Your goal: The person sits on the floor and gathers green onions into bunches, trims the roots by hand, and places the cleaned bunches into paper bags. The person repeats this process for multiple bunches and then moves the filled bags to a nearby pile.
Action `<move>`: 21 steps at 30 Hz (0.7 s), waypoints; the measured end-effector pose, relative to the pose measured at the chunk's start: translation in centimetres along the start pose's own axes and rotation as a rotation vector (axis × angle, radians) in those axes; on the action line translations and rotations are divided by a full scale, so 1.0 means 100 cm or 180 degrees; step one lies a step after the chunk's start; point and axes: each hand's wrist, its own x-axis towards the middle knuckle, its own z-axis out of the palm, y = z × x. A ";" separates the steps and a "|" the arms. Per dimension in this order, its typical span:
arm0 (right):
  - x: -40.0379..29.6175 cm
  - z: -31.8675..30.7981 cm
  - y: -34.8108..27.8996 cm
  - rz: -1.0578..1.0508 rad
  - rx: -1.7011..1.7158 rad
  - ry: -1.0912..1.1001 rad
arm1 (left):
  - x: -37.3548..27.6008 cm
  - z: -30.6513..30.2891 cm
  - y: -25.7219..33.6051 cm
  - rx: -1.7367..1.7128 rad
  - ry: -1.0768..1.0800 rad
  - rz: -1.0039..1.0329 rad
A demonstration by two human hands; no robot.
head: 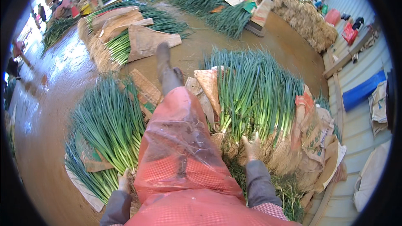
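Observation:
My left hand (124, 181) touches the pale lower stems of a large pile of green onions (110, 125) on my left. Its fingers are partly hidden, so whether they grip any stalks is unclear. On my other side, my right hand (252, 147) is at the root end of a second pile of green onions (257, 88), thumb and fingers spread, with no stalk visibly held. Brown, stringy roots (273, 153) hang around it. Between the two piles extends my leg under a red plastic apron (185, 175), ending in a dark boot (166, 66).
Printed sacking (317, 138) borders the right pile, beside a corrugated metal wall (355, 150). Loose green trimmings (285, 191) lie near my right arm. Ahead, a sack-wrapped onion bundle (119, 47) rests on the wet floor (50, 110). Other people sit farther back among more onions.

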 end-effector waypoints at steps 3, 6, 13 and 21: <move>0.004 0.053 -0.017 -0.0105 -0.0662 0.0097 | 0.007 -0.030 -0.011 0.0583 0.0904 0.0601; 0.012 0.093 -0.014 -0.0194 -0.0983 0.0184 | -0.029 -0.009 0.032 0.0725 0.0451 0.0917; 0.039 0.017 -0.009 0.0096 0.0357 -0.0148 | -0.111 0.180 0.199 0.0984 -0.0331 0.2314; 0.031 0.019 -0.035 0.1124 0.0779 -0.0493 | -0.100 0.490 0.079 0.1556 -0.3577 -0.0073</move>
